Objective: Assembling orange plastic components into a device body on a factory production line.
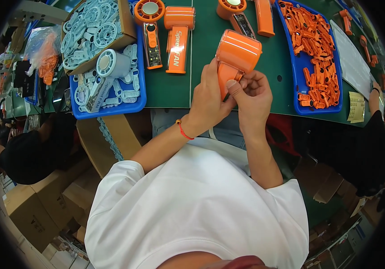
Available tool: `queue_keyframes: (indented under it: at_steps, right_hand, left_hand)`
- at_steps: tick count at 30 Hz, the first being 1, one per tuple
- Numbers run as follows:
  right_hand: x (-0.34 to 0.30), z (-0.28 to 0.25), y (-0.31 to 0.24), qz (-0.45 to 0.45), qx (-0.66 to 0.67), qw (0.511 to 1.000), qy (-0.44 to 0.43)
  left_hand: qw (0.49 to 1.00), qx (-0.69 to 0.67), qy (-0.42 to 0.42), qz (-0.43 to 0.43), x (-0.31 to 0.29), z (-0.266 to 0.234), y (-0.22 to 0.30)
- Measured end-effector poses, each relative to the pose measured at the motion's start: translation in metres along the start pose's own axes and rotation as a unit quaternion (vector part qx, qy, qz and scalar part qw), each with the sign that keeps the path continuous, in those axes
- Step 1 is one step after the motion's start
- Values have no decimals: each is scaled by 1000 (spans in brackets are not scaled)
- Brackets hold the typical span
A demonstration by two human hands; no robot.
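Note:
An orange handheld fan (239,50) with a round drum head is held up over the table's near edge, its head tilted to the right. My left hand (207,98) is closed around the handle from the left side. With thumb and bent fingers, my right hand (254,95) grips the handle's right side just below the head; whether a small part sits between those fingers is hidden. Farther off lie an orange fan with bare circuitry in its handle (152,45), a closed orange fan (176,42) and another opened fan (242,22).
At left, a blue tray (111,112) and a cardboard box (127,33) hold pale blue fan parts. A blue tray (296,92) of small orange parts stands right on the green table (170,94). People in black sit either side; cardboard boxes (35,210) stand lower left.

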State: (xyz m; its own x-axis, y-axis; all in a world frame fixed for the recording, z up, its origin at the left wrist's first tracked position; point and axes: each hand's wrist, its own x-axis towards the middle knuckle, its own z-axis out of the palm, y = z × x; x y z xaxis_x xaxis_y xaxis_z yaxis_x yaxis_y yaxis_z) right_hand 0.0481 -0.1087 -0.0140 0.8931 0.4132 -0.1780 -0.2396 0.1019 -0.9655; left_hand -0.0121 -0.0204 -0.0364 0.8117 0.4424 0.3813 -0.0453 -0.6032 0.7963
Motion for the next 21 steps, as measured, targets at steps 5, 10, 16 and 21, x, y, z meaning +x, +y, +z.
queue_keyframes:
  at_steps: [5, 10, 16, 21]
  right_hand:
    - [3, -5, 1, -17, -10, 997, -71]
    - [11, -4, 2, -106, -139, 982, -67]
    - [13, -10, 5, -21, -153, 985, -79]
    - [20, 7, 8, -6, 59, 997, -50]
  left_hand:
    - [1000, 25, 17, 9, 3, -3, -1]
    - [999, -9, 28, -42, 4, -6, 4]
    - [996, -20, 23, -84, 5, -3, 5]
    - [998, 15, 55, -23, 8, -1, 1]
